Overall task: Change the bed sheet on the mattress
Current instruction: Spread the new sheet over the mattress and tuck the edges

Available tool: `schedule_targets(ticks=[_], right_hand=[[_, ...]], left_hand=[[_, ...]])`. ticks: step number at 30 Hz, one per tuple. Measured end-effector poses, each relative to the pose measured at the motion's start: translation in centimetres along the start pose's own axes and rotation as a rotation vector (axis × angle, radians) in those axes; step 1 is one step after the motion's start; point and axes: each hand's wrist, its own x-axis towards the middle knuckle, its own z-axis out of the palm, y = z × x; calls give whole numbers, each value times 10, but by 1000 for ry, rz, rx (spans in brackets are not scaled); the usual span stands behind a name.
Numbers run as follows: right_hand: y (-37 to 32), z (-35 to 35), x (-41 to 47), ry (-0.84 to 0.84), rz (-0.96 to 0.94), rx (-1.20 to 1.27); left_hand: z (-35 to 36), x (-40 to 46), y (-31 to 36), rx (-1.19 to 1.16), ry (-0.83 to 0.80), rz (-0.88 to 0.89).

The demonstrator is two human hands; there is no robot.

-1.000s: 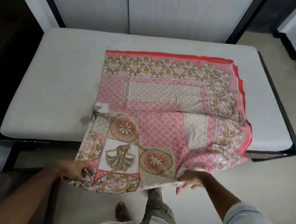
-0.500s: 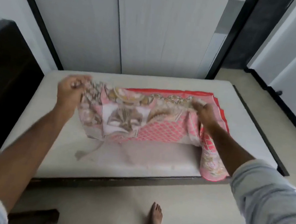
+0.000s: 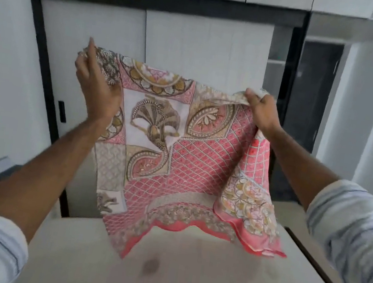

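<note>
Head view: my left hand (image 3: 96,86) pinches the top left corner of the bed sheet (image 3: 178,154), and my right hand (image 3: 263,113) has its fingers curled over the top right edge. The two hands are well apart and raised high, so the patterned pink sheet hangs between them, still partly folded, its right side doubled over in loose drapes. Its lower hem floats just above the mattress (image 3: 185,274), touching nothing that I can make out.

I judge the task to be at an early stage: the mattress below lies bare, with a dark stain (image 3: 151,265) near its middle, and the sheet is not yet opened out, spread or tucked. All of that remains.

Beyond the sheet stand pale wardrobe doors (image 3: 183,44) in a dark frame, close to the far edge of the mattress. They could crowd a wide throw of the cloth.
</note>
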Motion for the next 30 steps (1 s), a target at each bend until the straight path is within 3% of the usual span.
schedule_targets(ticks=[3, 7, 11, 15, 20, 23, 26, 30], right_hand=[[-27, -13, 37, 41, -103, 35], [-40, -19, 71, 50, -138, 89], [-18, 9, 90, 31, -67, 41], [33, 57, 81, 9, 153, 35], [71, 110, 68, -268, 307, 144], [61, 132, 41, -355, 288, 162], [45, 145, -34, -230, 148, 359], [47, 176, -119, -301, 37, 267]], left_hand=[[4, 31, 34, -57, 127, 95], [2, 62, 42, -119, 109, 180], [6, 67, 38, -236, -36, 6], [23, 42, 42, -499, -214, -194], [61, 15, 57, -765, -448, -313], [79, 12, 58, -770, -423, -285], [97, 3, 50, -705, -353, -292], [130, -23, 43, -532, -412, -161]])
